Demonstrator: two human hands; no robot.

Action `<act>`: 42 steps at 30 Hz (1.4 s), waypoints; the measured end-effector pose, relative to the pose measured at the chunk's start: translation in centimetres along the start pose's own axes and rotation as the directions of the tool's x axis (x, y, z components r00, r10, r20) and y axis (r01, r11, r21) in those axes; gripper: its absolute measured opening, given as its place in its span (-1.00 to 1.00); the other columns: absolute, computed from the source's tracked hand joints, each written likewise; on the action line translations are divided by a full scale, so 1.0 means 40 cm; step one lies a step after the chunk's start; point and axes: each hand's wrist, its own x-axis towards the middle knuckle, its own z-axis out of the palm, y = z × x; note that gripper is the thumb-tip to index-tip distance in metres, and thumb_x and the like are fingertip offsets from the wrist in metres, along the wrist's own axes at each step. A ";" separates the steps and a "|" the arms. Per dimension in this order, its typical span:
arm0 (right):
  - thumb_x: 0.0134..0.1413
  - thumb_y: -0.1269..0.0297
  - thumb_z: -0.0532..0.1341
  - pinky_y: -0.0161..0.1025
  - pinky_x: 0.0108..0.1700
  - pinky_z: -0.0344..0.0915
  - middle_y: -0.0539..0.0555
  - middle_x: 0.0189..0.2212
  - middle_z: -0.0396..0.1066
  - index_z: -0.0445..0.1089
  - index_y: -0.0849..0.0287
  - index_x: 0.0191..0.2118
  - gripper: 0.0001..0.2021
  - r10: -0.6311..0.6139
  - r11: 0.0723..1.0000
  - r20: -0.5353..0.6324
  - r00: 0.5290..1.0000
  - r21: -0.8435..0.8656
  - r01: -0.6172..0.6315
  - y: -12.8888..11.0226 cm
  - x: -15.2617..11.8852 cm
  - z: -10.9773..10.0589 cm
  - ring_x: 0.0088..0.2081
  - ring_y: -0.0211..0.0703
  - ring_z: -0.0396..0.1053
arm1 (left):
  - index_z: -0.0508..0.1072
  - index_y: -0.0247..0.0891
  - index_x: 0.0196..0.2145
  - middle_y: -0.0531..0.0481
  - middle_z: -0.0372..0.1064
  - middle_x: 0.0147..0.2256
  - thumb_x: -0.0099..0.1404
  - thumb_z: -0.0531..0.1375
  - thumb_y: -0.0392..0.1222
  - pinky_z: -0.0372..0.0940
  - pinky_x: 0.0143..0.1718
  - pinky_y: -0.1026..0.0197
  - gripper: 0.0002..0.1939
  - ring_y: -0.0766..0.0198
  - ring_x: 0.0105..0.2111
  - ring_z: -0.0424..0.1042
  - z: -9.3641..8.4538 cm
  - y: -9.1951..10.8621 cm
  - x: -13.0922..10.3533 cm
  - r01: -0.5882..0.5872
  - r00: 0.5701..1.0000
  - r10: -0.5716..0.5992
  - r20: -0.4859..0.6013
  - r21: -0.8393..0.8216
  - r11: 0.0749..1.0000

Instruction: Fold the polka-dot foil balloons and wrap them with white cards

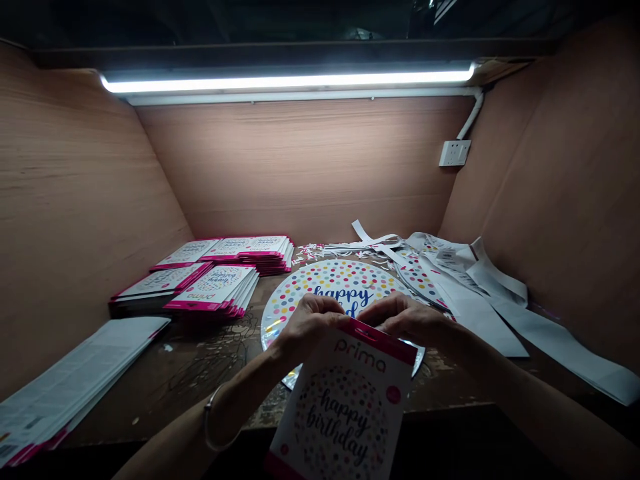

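Both hands hold a white and pink "prima happy birthday" balloon packet [345, 413] by its pink top edge, tilted in front of me. My left hand [316, 321] pinches the top edge near its left corner. Fingers of my right hand [400, 315] are closed at the same edge, right of the hang hole. Behind and under the hands lies a round, flat foil balloon [295, 287] with coloured dots and blue lettering, partly hidden by the packet and hands.
Stacks of similar packets [213, 283] stand at the left. A pile of long white folded sleeves [75, 380] lies at the near left. More flat balloons [420, 277], white strips [565, 347] and paper scraps [313, 252] cover the right and back. Wooden walls [310, 160] enclose the bench.
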 end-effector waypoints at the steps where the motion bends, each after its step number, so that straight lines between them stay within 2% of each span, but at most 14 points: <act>1: -0.38 0.46 0.27 -0.36 -0.41 0.22 0.07 -0.45 0.46 0.50 0.31 -0.28 -0.65 -0.004 1.000 -0.025 1.000 0.002 0.004 0.005 0.002 0.006 -0.48 -0.29 0.33 | 0.43 -0.38 -0.63 0.07 0.23 -0.69 -0.12 0.27 -0.18 0.00 -0.62 0.36 -0.82 0.43 -0.67 0.16 0.001 -0.004 -0.001 -0.002 1.000 0.002 0.006 -0.016 1.000; 5: -0.40 0.48 0.25 -0.41 -0.49 0.17 -0.01 -0.60 0.42 0.52 0.28 -0.46 -0.79 -0.047 0.994 -0.167 0.985 -0.103 0.030 0.010 0.012 0.037 -0.59 -0.38 0.23 | 0.44 -0.39 -0.63 0.06 0.25 -0.69 -0.15 0.28 -0.20 0.02 -0.61 0.36 -0.84 0.42 -0.67 0.18 0.012 -0.012 -0.007 0.031 0.999 -0.029 0.023 -0.096 0.995; 8: -0.37 0.47 0.19 -0.38 -0.47 0.19 0.00 -0.57 0.43 0.51 0.26 -0.48 -0.80 -0.101 0.969 -0.161 0.982 -0.240 0.060 0.029 0.029 0.035 -0.56 -0.34 0.25 | 0.44 -0.39 -0.64 0.07 0.24 -0.71 -0.19 0.29 -0.22 0.01 -0.63 0.36 -0.84 0.43 -0.69 0.16 0.016 -0.012 -0.014 0.082 0.997 -0.080 0.023 -0.115 0.990; 13: -0.26 0.33 0.19 -0.38 -0.51 0.12 -0.02 -0.69 0.30 0.43 0.27 -0.66 -0.85 -0.134 0.756 -0.201 0.970 -0.653 -0.031 0.084 0.049 -0.020 -0.56 -0.29 0.23 | 0.44 -0.39 -0.65 0.06 0.24 -0.70 -0.20 0.30 -0.18 0.03 -0.62 0.35 -0.80 0.42 -0.67 0.18 -0.004 -0.019 -0.021 0.062 0.996 -0.071 -0.056 -0.146 0.987; 14: -0.22 0.28 0.19 -0.37 -0.50 0.12 0.00 -0.65 0.32 0.44 0.27 -0.63 -0.82 -0.133 0.748 -0.207 0.969 -0.663 -0.039 0.086 0.046 -0.026 -0.54 -0.28 0.24 | 0.44 -0.39 -0.64 0.06 0.24 -0.70 -0.20 0.29 -0.17 0.03 -0.62 0.35 -0.80 0.42 -0.67 0.18 -0.009 -0.024 -0.021 0.061 0.995 -0.072 -0.076 -0.139 0.988; 17: -0.06 0.12 0.14 -0.34 -0.43 0.20 0.07 -0.44 0.42 0.48 0.27 -0.38 -0.69 -0.169 0.842 -0.244 0.955 -0.540 0.011 0.069 0.025 -0.017 -0.45 -0.24 0.30 | 0.43 -0.38 -0.65 0.08 0.22 -0.71 -0.18 0.27 -0.19 0.00 -0.63 0.36 -0.83 0.43 -0.68 0.15 -0.014 -0.042 -0.017 0.072 0.990 -0.081 -0.116 -0.074 0.995; 19: -0.02 0.13 0.14 -0.34 -0.39 0.22 0.07 -0.39 0.43 0.46 0.27 -0.26 -0.68 -0.176 0.858 -0.200 0.964 -0.510 0.051 0.054 0.014 0.009 -0.43 -0.24 0.31 | 0.43 -0.37 -0.65 0.08 0.21 -0.71 -0.15 0.25 -0.19 -0.02 -0.63 0.36 -0.84 0.44 -0.68 0.13 -0.009 -0.052 -0.014 0.078 0.989 -0.079 -0.129 -0.017 0.997; 22: -0.05 0.28 0.16 -0.37 -0.40 0.18 0.01 -0.47 0.41 0.47 0.26 -0.29 -0.78 -0.222 0.771 -0.108 0.969 -0.627 0.107 0.055 0.015 0.050 -0.45 -0.28 0.28 | 0.44 -0.37 -0.65 0.08 0.23 -0.70 -0.13 0.24 -0.18 -0.02 -0.63 0.36 -0.84 0.42 -0.66 0.13 0.002 -0.058 -0.012 0.069 0.989 -0.061 -0.134 0.052 0.996; 25: -0.03 0.33 0.12 -0.38 -0.42 0.15 0.00 -0.53 0.38 0.46 0.27 -0.38 -0.81 -0.292 0.726 -0.165 0.942 -0.680 0.106 0.075 0.027 0.074 -0.47 -0.29 0.24 | 0.44 -0.36 -0.65 0.08 0.23 -0.69 -0.14 0.24 -0.18 -0.01 -0.61 0.36 -0.85 0.41 -0.65 0.15 0.006 -0.063 -0.014 0.066 0.989 -0.056 -0.140 0.068 0.995; 30: -0.11 0.32 0.19 -0.37 -0.41 0.14 0.00 -0.54 0.39 0.47 0.25 -0.43 -0.85 -0.239 0.811 -0.194 0.951 -0.579 0.086 0.086 0.042 0.082 -0.46 -0.27 0.26 | 0.45 -0.35 -0.65 0.09 0.22 -0.70 -0.16 0.24 -0.22 0.00 -0.61 0.35 -0.88 0.40 -0.65 0.14 0.004 -0.087 -0.022 0.102 0.985 -0.095 -0.144 0.043 0.994; 33: -0.21 0.27 0.27 -0.35 -0.39 0.16 0.01 -0.54 0.40 0.48 0.27 -0.43 -0.83 -0.080 0.943 -0.165 0.983 -0.333 0.021 0.085 0.053 0.069 -0.48 -0.27 0.27 | 0.43 -0.35 -0.65 0.10 0.20 -0.70 -0.17 0.25 -0.22 0.00 -0.63 0.34 -0.88 0.40 -0.66 0.14 -0.001 -0.101 -0.027 0.115 0.981 -0.113 -0.157 0.002 0.993; 35: -0.21 0.22 0.30 -0.35 -0.41 0.16 0.02 -0.57 0.39 0.49 0.29 -0.43 -0.78 0.029 0.988 -0.106 0.994 -0.146 -0.045 0.088 0.063 0.055 -0.52 -0.30 0.26 | 0.43 -0.34 -0.65 0.10 0.20 -0.71 -0.19 0.27 -0.20 0.01 -0.62 0.33 -0.86 0.39 -0.65 0.15 -0.006 -0.105 -0.031 0.128 0.977 -0.130 -0.166 -0.022 0.991; 39: -0.28 0.25 0.34 -0.34 -0.41 0.18 0.04 -0.54 0.40 0.48 0.29 -0.40 -0.76 0.099 0.995 -0.053 0.994 0.037 -0.097 0.100 0.081 0.040 -0.51 -0.29 0.29 | 0.45 -0.34 -0.64 0.09 0.22 -0.70 -0.20 0.28 -0.19 0.02 -0.62 0.33 -0.85 0.38 -0.65 0.17 -0.012 -0.105 -0.042 0.157 0.976 -0.163 -0.148 -0.050 0.986; 42: -0.35 0.37 0.32 -0.36 -0.46 0.17 -0.02 -0.60 0.36 0.47 0.25 -0.49 -0.86 0.077 0.997 -0.030 0.997 -0.008 -0.077 0.121 0.088 0.051 -0.56 -0.32 0.25 | 0.45 -0.35 -0.65 0.09 0.23 -0.70 -0.21 0.28 -0.20 0.01 -0.62 0.33 -0.85 0.40 -0.66 0.15 -0.007 -0.098 -0.055 0.150 0.977 -0.161 -0.138 -0.089 0.985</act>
